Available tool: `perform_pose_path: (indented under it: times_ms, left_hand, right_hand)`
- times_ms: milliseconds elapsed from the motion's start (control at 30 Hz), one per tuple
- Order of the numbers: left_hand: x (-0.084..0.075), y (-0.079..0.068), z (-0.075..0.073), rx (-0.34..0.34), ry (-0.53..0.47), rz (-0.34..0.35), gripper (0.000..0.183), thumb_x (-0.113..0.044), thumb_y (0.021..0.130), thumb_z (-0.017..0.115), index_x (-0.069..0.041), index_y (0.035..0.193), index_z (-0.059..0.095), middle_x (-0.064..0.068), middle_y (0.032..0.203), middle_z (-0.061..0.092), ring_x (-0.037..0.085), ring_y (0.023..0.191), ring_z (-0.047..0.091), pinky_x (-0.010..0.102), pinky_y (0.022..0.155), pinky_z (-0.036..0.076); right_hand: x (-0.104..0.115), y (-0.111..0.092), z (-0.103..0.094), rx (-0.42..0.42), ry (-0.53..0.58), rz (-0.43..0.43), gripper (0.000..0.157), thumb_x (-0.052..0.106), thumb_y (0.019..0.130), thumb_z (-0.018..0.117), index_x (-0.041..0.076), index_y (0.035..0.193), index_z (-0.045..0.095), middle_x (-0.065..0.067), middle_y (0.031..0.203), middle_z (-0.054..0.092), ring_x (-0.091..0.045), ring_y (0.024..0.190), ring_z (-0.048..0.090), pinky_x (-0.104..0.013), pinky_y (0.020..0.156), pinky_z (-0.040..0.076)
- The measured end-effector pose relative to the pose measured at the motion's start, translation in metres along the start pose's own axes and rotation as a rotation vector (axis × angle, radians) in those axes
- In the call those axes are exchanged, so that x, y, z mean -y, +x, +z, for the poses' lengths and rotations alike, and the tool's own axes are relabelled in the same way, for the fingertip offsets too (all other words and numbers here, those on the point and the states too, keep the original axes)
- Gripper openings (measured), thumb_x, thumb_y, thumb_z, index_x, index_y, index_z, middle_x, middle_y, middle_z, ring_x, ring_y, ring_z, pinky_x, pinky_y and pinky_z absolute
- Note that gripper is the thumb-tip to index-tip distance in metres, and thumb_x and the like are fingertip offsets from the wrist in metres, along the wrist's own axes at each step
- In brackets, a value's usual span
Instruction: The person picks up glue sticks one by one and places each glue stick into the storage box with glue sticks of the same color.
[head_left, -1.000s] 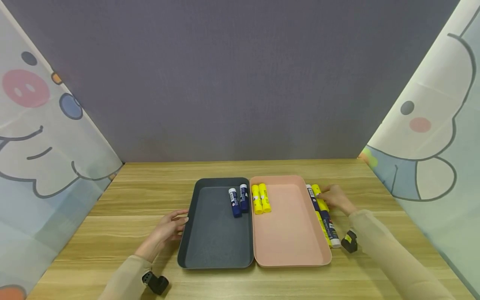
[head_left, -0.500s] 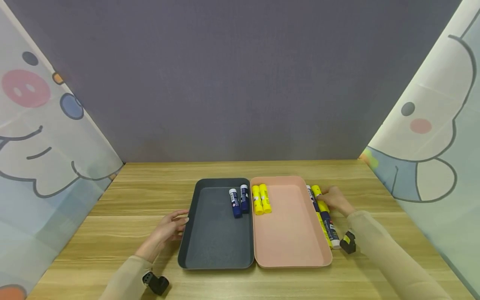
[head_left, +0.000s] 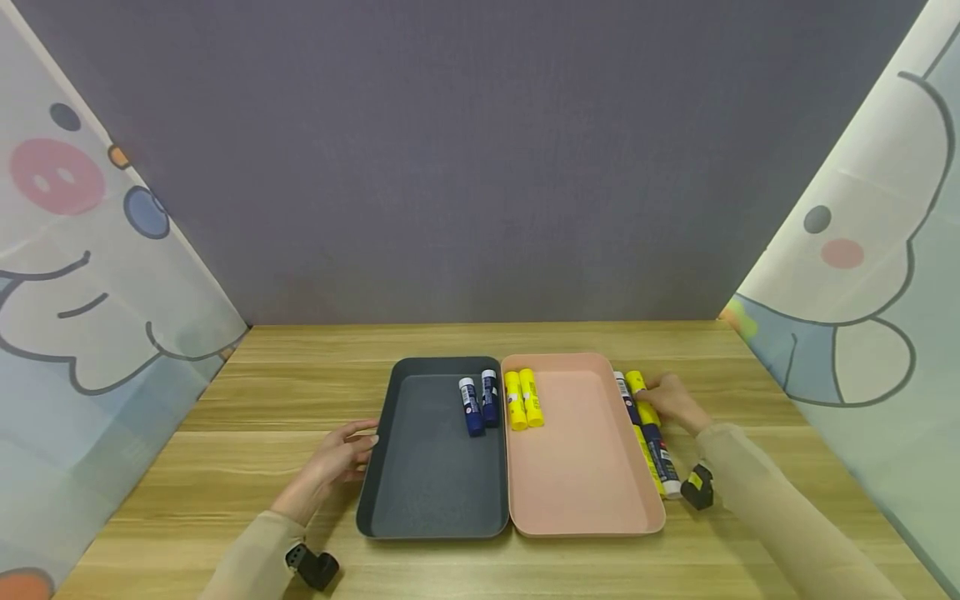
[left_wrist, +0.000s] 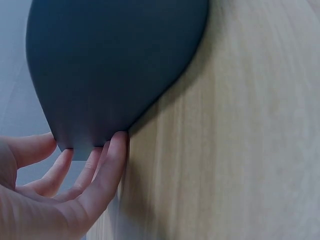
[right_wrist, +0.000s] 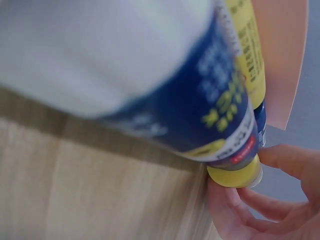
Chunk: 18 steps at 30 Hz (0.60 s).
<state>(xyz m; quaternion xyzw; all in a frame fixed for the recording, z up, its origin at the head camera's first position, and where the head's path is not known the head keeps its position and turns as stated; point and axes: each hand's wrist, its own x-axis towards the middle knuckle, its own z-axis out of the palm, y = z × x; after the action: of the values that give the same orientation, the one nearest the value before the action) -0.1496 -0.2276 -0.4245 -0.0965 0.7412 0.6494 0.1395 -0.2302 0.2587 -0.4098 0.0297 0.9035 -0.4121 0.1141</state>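
My left hand rests its fingertips and thumb against the outer left wall of the dark grey tray. Beyond the pink tray, my right hand pinches a yellow glue stick between thumb and fingers, at the far end of a group lying on the table. In the right wrist view, a blue glue stick with a white cap fills the foreground and partly hides the pinched yellow one. Another yellow glue stick and another blue one lie along the pink tray's right wall.
Two blue glue sticks lie in the dark tray's upper right. Two yellow glue sticks sit in the pink tray's upper left. The trays stand side by side on the wooden table. A grey panel rises behind.
Hardly anything differs: both hands keep their places, and the glue sticks and trays lie as before. The head view shifts very slightly.
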Motion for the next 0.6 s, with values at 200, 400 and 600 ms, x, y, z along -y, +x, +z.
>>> perform_pose_path:
  times_ms: [200,400,600]
  left_hand:
    - [0.000,0.000,0.000,0.004,-0.003,0.001,0.044,-0.011,0.090,0.049,0.003,0.130,0.036,0.012,0.100,0.058,0.018,0.075,0.061,0.037,0.066,0.048]
    - [-0.001,-0.001,0.000,-0.003,0.010,-0.003,0.044,-0.011,0.090,0.049,0.003,0.129,0.036,0.009,0.098,0.059,0.017,0.074,0.061,0.037,0.066,0.048]
    - [-0.002,-0.001,0.000,0.000,0.008,-0.006,0.044,-0.011,0.090,0.049,0.003,0.129,0.036,0.010,0.099,0.058,0.016,0.074,0.060,0.036,0.066,0.048]
  right_hand:
    - [0.001,-0.001,-0.004,0.003,-0.015,0.013,0.045,0.011,0.086,0.049,-0.025,0.112,0.039,-0.031,0.094,0.052,-0.019,0.067,0.056,-0.031,0.058,0.050]
    - [0.007,-0.002,-0.009,-0.019,-0.045,0.019,0.048,0.012,0.086,0.050,-0.026,0.113,0.038,-0.032,0.097,0.051,-0.022,0.071,0.055,-0.032,0.061,0.050]
    - [0.014,-0.002,-0.013,-0.033,-0.042,0.033,0.050,0.013,0.085,0.050,-0.025,0.115,0.038,-0.033,0.100,0.050,-0.022,0.074,0.055,-0.032,0.061,0.050]
